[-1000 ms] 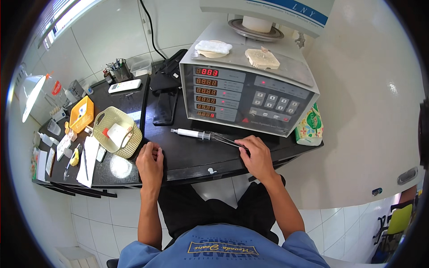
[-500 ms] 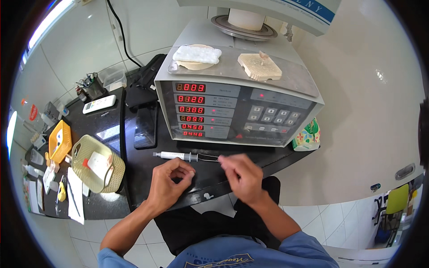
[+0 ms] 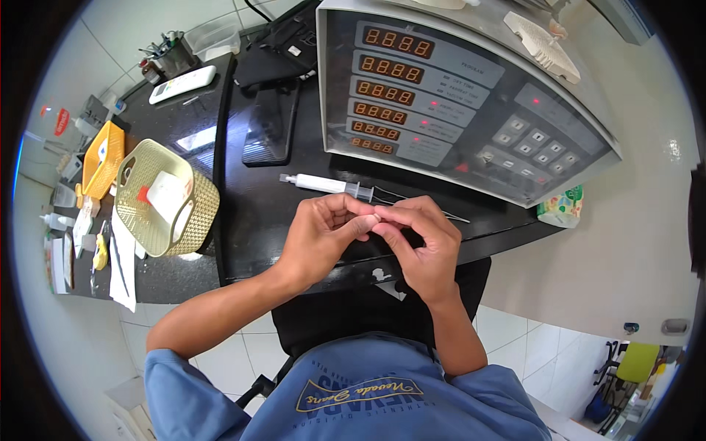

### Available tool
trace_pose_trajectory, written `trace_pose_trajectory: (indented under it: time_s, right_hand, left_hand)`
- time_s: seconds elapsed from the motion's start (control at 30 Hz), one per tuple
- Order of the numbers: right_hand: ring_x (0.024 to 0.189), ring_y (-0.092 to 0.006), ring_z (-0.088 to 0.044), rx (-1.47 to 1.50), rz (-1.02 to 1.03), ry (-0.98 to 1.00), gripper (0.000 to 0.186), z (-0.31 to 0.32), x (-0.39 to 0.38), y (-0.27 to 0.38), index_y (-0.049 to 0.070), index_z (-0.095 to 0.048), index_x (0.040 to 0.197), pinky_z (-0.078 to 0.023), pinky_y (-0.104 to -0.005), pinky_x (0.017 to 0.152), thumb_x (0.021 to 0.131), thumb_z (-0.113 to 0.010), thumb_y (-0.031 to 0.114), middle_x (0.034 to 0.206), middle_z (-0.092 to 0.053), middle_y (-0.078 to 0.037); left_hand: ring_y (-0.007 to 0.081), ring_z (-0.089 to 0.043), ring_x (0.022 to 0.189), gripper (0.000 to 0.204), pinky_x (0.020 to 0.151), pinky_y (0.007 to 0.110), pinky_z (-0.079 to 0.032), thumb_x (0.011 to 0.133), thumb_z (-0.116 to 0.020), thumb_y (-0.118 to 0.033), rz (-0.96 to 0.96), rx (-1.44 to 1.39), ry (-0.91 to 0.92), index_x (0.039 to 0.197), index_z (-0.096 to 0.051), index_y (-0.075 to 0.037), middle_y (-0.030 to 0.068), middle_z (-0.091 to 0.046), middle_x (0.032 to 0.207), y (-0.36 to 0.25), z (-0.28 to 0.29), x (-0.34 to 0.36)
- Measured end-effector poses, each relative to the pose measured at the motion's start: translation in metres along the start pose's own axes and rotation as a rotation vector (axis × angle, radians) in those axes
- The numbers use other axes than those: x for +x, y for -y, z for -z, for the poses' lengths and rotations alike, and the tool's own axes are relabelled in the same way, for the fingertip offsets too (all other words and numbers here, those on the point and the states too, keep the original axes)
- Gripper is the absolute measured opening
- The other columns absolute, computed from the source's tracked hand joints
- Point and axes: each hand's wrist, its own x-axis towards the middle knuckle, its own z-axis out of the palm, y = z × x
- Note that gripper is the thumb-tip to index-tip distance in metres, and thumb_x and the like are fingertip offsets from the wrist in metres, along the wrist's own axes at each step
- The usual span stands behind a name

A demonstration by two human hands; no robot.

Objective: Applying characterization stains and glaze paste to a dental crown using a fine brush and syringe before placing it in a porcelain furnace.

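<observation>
My left hand (image 3: 327, 237) and my right hand (image 3: 423, 246) meet above the front of the black counter. Their thumbs and fingertips are closed in a pinch around a tiny whitish piece (image 3: 376, 218), too small and too covered to name. Just behind the fingers lies a white-filled syringe (image 3: 323, 184), its plunger end toward the right. Beside it, metal tweezers (image 3: 450, 214) rest on the counter, partly hidden by my right hand.
A grey bench furnace with a display panel (image 3: 419, 95) stands behind my hands, a pale ribbed block (image 3: 540, 45) on its top. To the left are a woven basket (image 3: 202, 213), a yellow basket (image 3: 103, 158) and a white remote (image 3: 182, 84). A tissue pack (image 3: 562, 207) sits right.
My right hand has left the tweezers' tip and come to my left hand, so their fingertips now meet. The view has shifted, bringing the furnace panel closer.
</observation>
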Motion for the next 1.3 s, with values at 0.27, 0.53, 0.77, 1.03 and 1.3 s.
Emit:
trace_pose_trajectory:
  time_s: [0.27, 0.53, 0.77, 1.03, 1.3]
  right_hand:
    - [0.073, -0.0156, -0.065, 0.063, -0.03, 0.0, 0.017, 0.003, 0.001, -0.002, 0.003, -0.071, 0.092, -0.054, -0.0247, 0.064, 0.076, -0.071, -0.003, 0.082, -0.064, -0.009]
    - [0.077, -0.0138, -0.065, 0.36, -0.18, 0.077, 0.014, 0.006, 0.001, -0.012, 0.0, -0.068, 0.091, -0.054, -0.0243, 0.067, 0.078, -0.071, -0.002, 0.086, -0.066, -0.008]
    - [0.077, -0.0144, -0.063, 0.293, -0.165, 0.134, 0.014, 0.01, 0.002, -0.009, 0.0, -0.069, 0.089, -0.05, -0.0249, 0.068, 0.076, -0.072, -0.002, 0.086, -0.065, -0.008]
    - [0.075, -0.0084, -0.058, 0.372, -0.318, 0.169, 0.011, 0.005, -0.001, -0.004, -0.003, -0.063, 0.085, -0.047, -0.0209, 0.067, 0.08, -0.071, 0.002, 0.084, -0.061, -0.005]
    - [0.07, -0.007, -0.054, 0.41, -0.281, 0.138, 0.02, 0.005, -0.007, -0.005, -0.001, -0.058, 0.08, -0.044, -0.0196, 0.065, 0.078, -0.075, 0.008, 0.08, -0.056, -0.002]
  left_hand:
    - [0.0081, -0.062, 0.078, 0.011, 0.071, 0.021, -0.05, 0.09, -0.06, -0.005, -0.043, -0.015, -0.15, 0.094, -0.064, 0.005, 0.0071, -0.068, 0.084, 0.002, -0.021, -0.008]
    - [0.0104, -0.063, 0.083, 0.007, 0.075, 0.023, -0.051, 0.085, -0.064, 0.001, -0.213, -0.042, -0.304, 0.091, -0.063, 0.004, 0.0088, -0.066, 0.091, 0.017, -0.032, -0.016]
    - [0.0126, -0.062, 0.087, 0.007, 0.079, 0.025, -0.05, 0.085, -0.061, 0.006, -0.258, 0.0, -0.314, 0.092, -0.06, 0.006, 0.0107, -0.063, 0.095, 0.014, -0.033, -0.021]
    - [0.0103, -0.063, 0.082, 0.008, 0.074, 0.024, -0.051, 0.086, -0.063, -0.001, -0.276, 0.122, -0.348, 0.091, -0.063, 0.005, 0.0069, -0.066, 0.086, 0.011, -0.028, -0.027]
    - [0.0102, -0.063, 0.082, 0.014, 0.073, 0.023, -0.051, 0.087, -0.064, -0.008, -0.216, -0.034, -0.204, 0.095, -0.067, 0.003, 0.0074, -0.068, 0.088, 0.012, -0.022, -0.028]
